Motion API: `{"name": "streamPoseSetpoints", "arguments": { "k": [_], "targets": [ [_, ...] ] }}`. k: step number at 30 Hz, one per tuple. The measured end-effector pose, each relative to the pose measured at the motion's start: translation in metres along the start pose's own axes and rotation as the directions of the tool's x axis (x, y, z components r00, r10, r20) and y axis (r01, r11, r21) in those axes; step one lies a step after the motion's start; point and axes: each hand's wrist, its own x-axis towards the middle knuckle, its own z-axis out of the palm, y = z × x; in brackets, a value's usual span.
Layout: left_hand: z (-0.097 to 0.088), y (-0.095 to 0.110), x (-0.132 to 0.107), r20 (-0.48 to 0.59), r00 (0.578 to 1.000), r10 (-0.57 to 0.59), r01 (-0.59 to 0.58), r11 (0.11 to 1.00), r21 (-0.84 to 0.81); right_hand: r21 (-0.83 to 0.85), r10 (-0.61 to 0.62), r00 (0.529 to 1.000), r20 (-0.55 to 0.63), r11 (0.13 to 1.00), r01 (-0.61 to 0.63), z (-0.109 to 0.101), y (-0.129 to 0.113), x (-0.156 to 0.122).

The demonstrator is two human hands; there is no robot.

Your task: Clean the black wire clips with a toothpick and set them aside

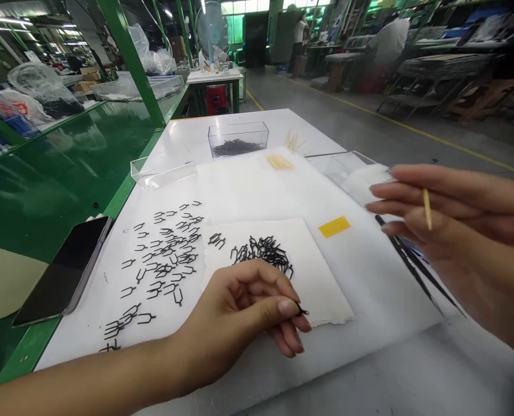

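While the left hand (252, 306) pinches 1 black piece (303, 311) over the paper (324, 294) and the right hand (469, 237) grips 1 toothpick (427, 209) well apart, a light, steady pinch should leave the piece's tip exposed.

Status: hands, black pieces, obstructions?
Left hand pinching small black piece; right hand holding wooden toothpick. Forked black pieces heaped on white sheet, more scattered leftward. Left hand partly hides heap.

Left hand (243, 312) pinched low, right hand (469, 231) raised, fingers (434, 174) nearly straight
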Motion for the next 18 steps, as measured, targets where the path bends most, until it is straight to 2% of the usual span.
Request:
{"name": "streamPoseSetpoints", "arguments": {
  "k": [2, 4, 9, 18],
  "targets": [
    [0.004, 0.002, -0.001, -0.111, 0.994, -0.013, 0.02, 0.998, 0.058, -0.24, -0.168, 0.985, -0.031, 0.958, 0.156, 0.0, 0.01, 0.016],
    [0.008, 0.003, -0.001, -0.209, 0.978, -0.021, 0.043, 0.994, 0.102, -0.343, -0.242, 0.969, -0.058, 0.916, 0.208, -0.003, 0.027, 0.028],
    [0.012, 0.005, 0.001, -0.308, 0.95, -0.053, 0.098, 0.986, 0.134, -0.458, -0.187, 0.981, 0.054, 0.868, 0.191, -0.012, 0.063, 0.038],
    [0.01, 0.001, 0.001, -0.357, 0.924, -0.139, 0.201, 0.969, 0.144, -0.508, -0.138, 0.977, 0.165, 0.837, 0.205, -0.011, 0.07, 0.041]
  ]
}}
